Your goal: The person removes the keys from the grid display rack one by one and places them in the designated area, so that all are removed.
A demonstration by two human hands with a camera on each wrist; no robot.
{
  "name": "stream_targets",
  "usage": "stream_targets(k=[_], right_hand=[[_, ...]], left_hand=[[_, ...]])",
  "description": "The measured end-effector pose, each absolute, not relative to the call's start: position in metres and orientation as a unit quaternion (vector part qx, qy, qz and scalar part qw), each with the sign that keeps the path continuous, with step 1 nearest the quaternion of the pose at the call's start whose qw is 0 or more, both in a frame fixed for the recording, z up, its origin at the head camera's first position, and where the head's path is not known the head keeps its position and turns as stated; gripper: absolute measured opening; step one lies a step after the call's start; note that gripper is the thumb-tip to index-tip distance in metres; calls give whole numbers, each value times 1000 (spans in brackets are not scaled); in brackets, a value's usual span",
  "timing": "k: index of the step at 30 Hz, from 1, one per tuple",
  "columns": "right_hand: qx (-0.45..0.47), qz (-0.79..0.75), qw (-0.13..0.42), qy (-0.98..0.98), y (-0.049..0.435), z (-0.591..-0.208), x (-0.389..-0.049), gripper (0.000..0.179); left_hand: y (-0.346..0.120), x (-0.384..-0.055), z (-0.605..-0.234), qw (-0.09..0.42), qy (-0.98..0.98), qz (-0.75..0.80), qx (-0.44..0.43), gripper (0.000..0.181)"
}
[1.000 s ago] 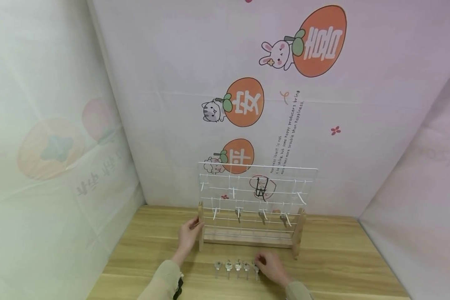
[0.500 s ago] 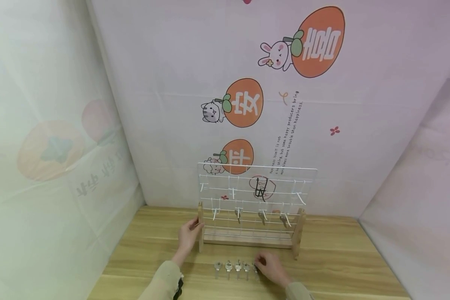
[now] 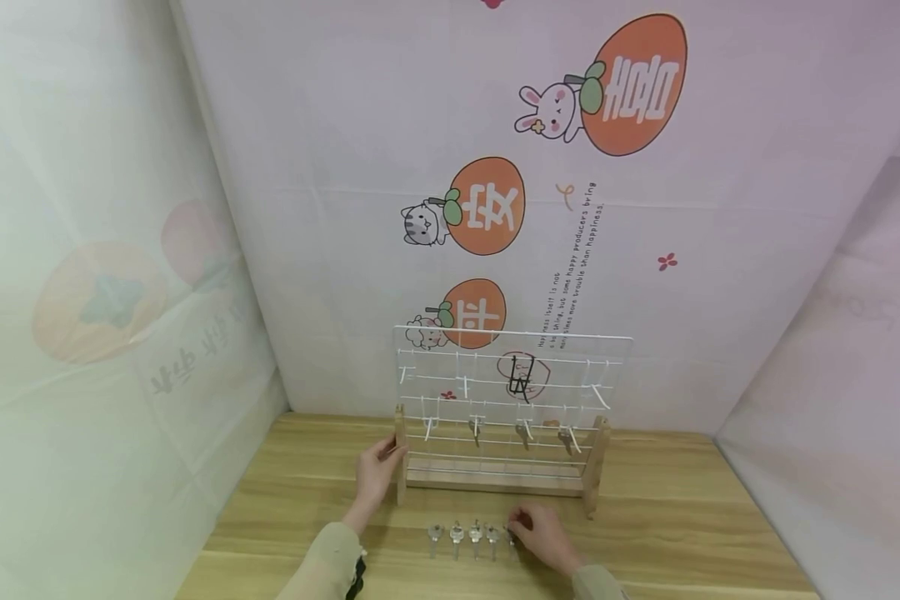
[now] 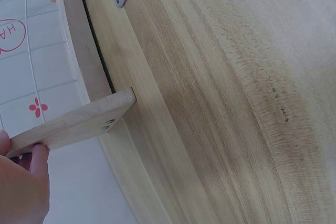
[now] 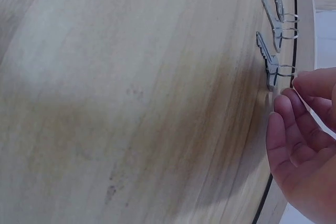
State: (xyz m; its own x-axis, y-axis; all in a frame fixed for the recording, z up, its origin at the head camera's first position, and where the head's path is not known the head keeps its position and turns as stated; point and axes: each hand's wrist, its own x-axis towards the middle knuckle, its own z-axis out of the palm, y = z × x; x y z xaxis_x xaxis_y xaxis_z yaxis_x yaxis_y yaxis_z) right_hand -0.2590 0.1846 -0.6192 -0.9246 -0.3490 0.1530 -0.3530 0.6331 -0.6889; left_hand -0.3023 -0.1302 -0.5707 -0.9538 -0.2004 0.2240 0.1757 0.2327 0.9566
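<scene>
My left hand point(image 3: 377, 475) grips the left wooden upright of a white wire grid rack point(image 3: 495, 479); the left wrist view shows the fingers around that upright point(image 4: 79, 121). My right hand point(image 3: 543, 533) is at the right end of a row of silver keys point(image 3: 476, 537) lying on the table before the rack. Its thumb and index finger pinch at the ring of the rightmost key point(image 3: 512, 539), partly hidden by the fingers. In the right wrist view, the nearest key point(image 5: 269, 61) has its ring point(image 5: 286, 71) close beside the thumb; the exact contact is hard to see.
White hooks point(image 3: 573, 437) project from the grid; several keys point(image 3: 523, 433) hang on the lower ones. A black wire piece point(image 3: 521, 377) is on the upper grid. Printed white cloth walls point(image 3: 330, 250) surround the wooden table point(image 3: 682, 517).
The rightmost key has turned at my right fingertips and now shows narrower and darker. Both hands stay almost in place; the head view has shifted slightly.
</scene>
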Motion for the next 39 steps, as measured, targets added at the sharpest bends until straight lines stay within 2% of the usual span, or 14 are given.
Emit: stream_targets(k=[9,20,33,39], right_hand=[[183,416,2,-891,178,-605,-258,11],[167,422,74,-888,162,-584,-261,8],[128,468,110,-867,138,-547,-261,10],[148,480,167,-848,127,-535,-265,14]], left_hand=[[-133,-302,-571,149,-771,-618,18,40],[-132,-302,-569,145,-769,-622,20,39],[-131,-303,-569,144,-769,-623,15,39],[-131,-302,-569,145,-770,-621,17,39]])
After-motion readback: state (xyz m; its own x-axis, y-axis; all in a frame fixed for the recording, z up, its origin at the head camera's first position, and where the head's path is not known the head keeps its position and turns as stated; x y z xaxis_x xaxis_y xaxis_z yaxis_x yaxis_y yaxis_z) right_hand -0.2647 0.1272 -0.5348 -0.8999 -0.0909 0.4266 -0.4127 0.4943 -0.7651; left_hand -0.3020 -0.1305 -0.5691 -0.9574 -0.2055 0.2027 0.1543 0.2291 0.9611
